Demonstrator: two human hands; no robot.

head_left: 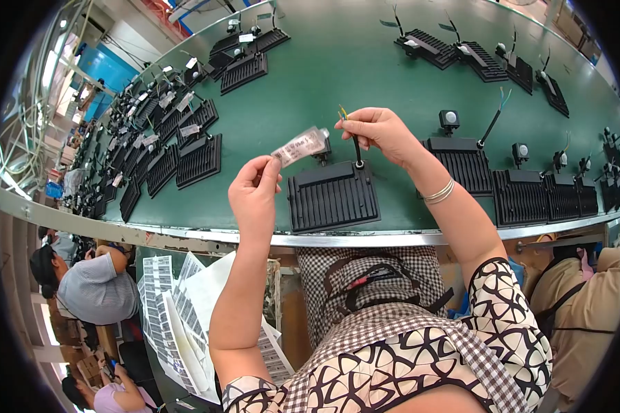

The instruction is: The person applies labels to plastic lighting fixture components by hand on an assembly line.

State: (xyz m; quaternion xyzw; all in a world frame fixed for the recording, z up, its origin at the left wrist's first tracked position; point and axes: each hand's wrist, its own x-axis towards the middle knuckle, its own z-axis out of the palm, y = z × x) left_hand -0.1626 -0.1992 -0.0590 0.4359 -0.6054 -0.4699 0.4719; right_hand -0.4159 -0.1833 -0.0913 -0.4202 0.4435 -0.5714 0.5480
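Note:
My left hand (256, 187) pinches the lower end of a small clear plastic packet (298, 147) with dark print on it. The packet slants up toward my right hand. Between thumb and fingertips, my right hand (377, 132) grips a black cable (356, 149) near its bare end, where thin coloured wires (343, 112) stick out. That cable rises from the back edge of a black finned floodlight (334, 199), which lies on the green bench below both hands. A sensor on the floodlight is partly hidden behind the packet.
Many similar floodlights (200, 160) crowd the bench's left side. More floodlights (461, 162) stand to the right and others (486, 60) lie farther back. Label sheets (176, 323) are piled below the metal bench edge (365, 239). Other people (96, 286) sit at left; another is at right.

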